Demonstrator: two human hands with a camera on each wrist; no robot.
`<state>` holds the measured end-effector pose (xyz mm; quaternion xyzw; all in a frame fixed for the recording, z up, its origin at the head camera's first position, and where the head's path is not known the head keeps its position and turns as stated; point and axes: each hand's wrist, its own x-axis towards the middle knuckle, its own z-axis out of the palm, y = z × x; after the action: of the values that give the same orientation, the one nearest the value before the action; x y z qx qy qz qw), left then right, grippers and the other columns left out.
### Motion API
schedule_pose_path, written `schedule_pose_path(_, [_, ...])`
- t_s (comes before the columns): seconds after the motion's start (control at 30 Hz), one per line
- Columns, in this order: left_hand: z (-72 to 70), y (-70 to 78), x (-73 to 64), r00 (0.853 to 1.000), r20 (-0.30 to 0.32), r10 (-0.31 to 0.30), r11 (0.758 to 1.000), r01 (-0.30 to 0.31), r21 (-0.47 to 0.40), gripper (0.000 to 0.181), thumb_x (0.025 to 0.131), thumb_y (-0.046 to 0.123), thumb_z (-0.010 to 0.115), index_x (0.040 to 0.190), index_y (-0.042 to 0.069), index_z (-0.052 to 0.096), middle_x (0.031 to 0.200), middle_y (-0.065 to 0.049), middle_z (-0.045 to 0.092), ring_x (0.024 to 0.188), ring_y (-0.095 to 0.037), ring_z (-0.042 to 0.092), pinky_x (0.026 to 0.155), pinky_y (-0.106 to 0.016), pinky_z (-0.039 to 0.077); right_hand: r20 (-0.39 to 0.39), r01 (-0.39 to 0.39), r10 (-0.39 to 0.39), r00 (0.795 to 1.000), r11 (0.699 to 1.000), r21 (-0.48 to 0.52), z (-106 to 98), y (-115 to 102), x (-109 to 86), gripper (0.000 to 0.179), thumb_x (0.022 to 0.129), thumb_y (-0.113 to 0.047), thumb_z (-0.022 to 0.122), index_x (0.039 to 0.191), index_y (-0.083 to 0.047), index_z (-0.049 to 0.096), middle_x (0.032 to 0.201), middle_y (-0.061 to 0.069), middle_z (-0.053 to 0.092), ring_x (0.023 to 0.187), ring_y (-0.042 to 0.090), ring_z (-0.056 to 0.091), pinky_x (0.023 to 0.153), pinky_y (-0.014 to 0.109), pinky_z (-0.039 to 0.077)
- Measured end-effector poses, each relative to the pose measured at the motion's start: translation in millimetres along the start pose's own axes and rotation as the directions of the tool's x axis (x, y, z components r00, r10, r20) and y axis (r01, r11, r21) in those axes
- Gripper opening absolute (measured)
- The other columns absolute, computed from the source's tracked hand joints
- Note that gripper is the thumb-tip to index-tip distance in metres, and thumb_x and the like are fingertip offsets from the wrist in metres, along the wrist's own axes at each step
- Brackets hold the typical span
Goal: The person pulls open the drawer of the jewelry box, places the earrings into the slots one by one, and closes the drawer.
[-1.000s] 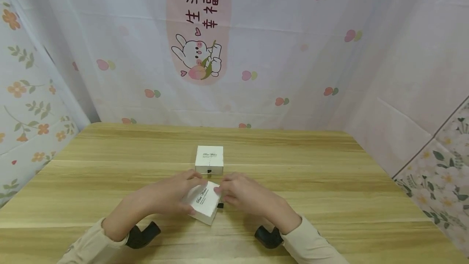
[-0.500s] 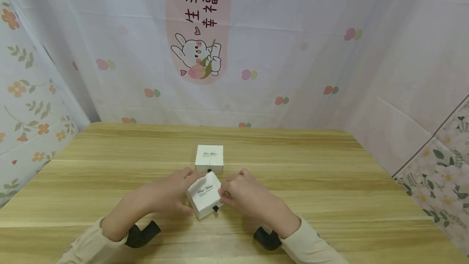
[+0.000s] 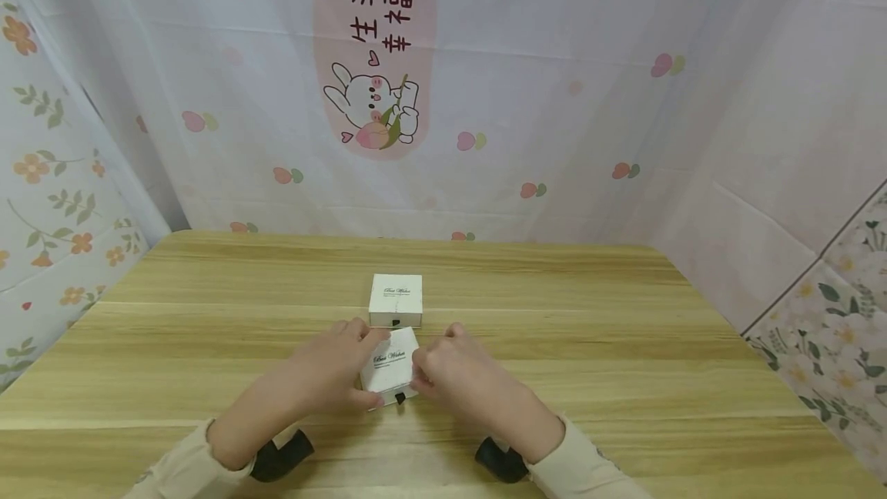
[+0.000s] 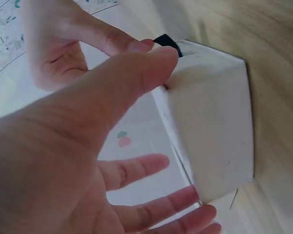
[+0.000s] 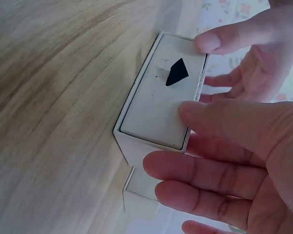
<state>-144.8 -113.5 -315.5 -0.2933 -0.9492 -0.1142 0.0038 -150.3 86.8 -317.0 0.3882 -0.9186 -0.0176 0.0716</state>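
A small white drawer-style gift box (image 3: pixel 389 364), printed on top and fitted with a black pull tab (image 5: pixel 177 72) on its front, sits on the wooden table between both hands. My left hand (image 3: pixel 331 370) holds it from the left, thumb (image 4: pixel 158 66) at the front corner and fingertips at the back corner. From the right, my right hand (image 3: pixel 460 376) grips it with the thumb (image 5: pixel 193 113) on the front face and fingers along the side. The drawer front lies nearly level with the sleeve's edge in the right wrist view.
A second white gift box (image 3: pixel 396 300) of the same kind stands right behind the held one, its tab facing me. Black curved pieces (image 3: pixel 282 456) show beneath both wrists. A patterned curtain (image 3: pixel 554 98) hangs behind the wooden table (image 3: pixel 589 314).
The held box has turned so that its tabbed front, which faced right, now faces me, nearly in line with the rear box. My left thumb has come onto its front corner.
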Motion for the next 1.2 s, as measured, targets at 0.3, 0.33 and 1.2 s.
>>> schedule_pose_path(0.3, [1.6, -0.6, -1.0, 0.998, -0.025, 0.054, 0.999, -0.054, -0.007, 0.054, 0.073, 0.033, 0.078, 0.114, 0.007, 0.054, 0.103, -0.009, 0.052, 0.089, -0.019, 0.048, 0.069, -0.035, 0.047, -0.014, -0.006, 0.005, 1.000, 0.999, -0.038, 3.4, -1.9, 0.3, 0.025, 0.080, -0.039, 0.070, 0.073, -0.020, 0.056, 0.062, -0.015, 0.057, 0.055, -0.001, 0.044, 0.069, 0.022, 0.033])
schedule_pose_path(0.33, [1.5, -0.8, -0.8, 0.998, -0.024, 0.055, 0.998, -0.055, -0.006, 0.052, 0.073, 0.033, 0.077, 0.113, 0.007, 0.055, 0.103, -0.009, 0.051, 0.089, -0.018, 0.048, 0.069, -0.035, 0.046, -0.016, -0.007, 0.007, 1.000, 0.999, -0.039, 4.1, -1.9, 0.6, 0.025, 0.080, -0.039, 0.070, 0.073, -0.020, 0.056, 0.062, -0.015, 0.058, 0.056, -0.001, 0.045, 0.069, 0.022, 0.033])
schedule_pose_path(1.2, [11.4, 1.4, 10.0, 0.976, -0.103, 0.189, 0.981, -0.183, 0.070, 0.045, 0.075, 0.039, 0.074, 0.109, 0.010, 0.067, 0.103, -0.009, 0.064, 0.092, -0.021, 0.059, 0.077, -0.035, 0.051, 0.142, -0.096, 0.084, 0.986, 0.992, 0.080, -11.7, 11.6, -6.2, 0.023, 0.079, -0.032, 0.073, 0.087, -0.015, 0.059, 0.060, -0.011, 0.053, 0.053, 0.003, 0.042, 0.068, 0.025, 0.036])
